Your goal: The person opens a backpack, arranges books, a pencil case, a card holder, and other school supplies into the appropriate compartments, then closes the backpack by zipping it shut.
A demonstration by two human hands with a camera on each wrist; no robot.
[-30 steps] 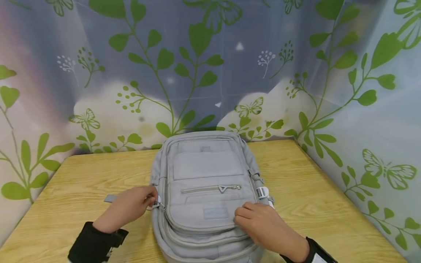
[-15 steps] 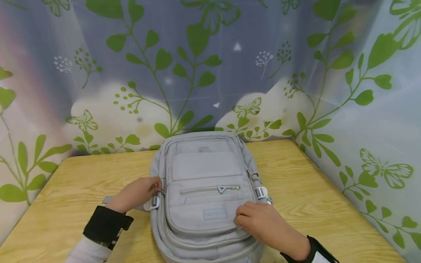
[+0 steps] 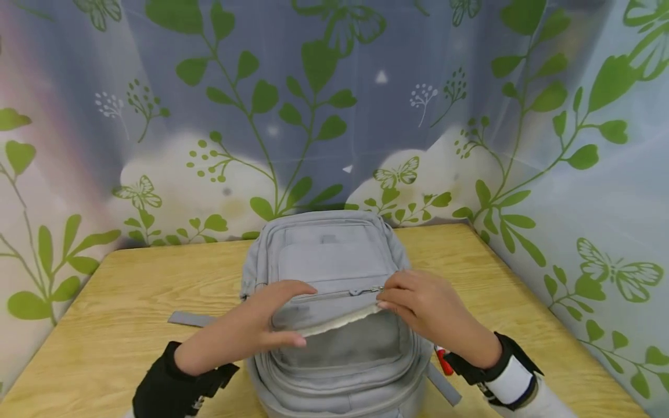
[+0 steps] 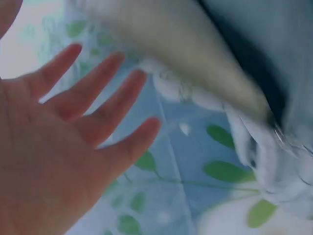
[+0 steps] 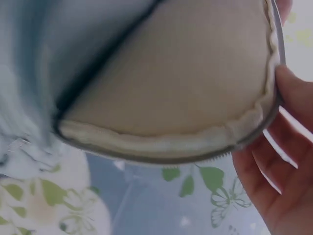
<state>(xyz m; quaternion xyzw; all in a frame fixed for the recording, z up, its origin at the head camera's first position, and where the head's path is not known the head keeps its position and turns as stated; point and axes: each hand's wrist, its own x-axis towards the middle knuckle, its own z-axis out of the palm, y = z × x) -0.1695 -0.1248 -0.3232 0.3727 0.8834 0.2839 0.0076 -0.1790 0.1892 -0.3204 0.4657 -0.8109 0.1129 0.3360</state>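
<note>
A grey backpack (image 3: 334, 261) lies on its back on the wooden table, its front pocket flap (image 3: 342, 321) unzipped and lifted, baring the grey pocket interior (image 3: 345, 348). My right hand (image 3: 425, 302) grips the right part of the flap's edge. In the right wrist view, the thumb of the right hand (image 5: 288, 161) lies at the rim of the cream flap lining (image 5: 186, 88), with the fingers behind it. My left hand (image 3: 256, 325) is at the flap's left end, thumb and forefinger apart. Its fingers (image 4: 110, 112) spread straight and apart from the flap in the left wrist view.
A grey strap (image 3: 190, 318) sticks out on the left of the bag, another strap (image 3: 444, 386) at lower right. A red object (image 3: 444, 360) shows beside the bag under my right wrist. Leaf-patterned curtains (image 3: 334, 116) enclose the wooden table (image 3: 172, 278).
My left hand has left the zipper at the bag's left side and moved right, over the front pocket. My right hand has moved up with the flap's edge, and the pocket has opened.
</note>
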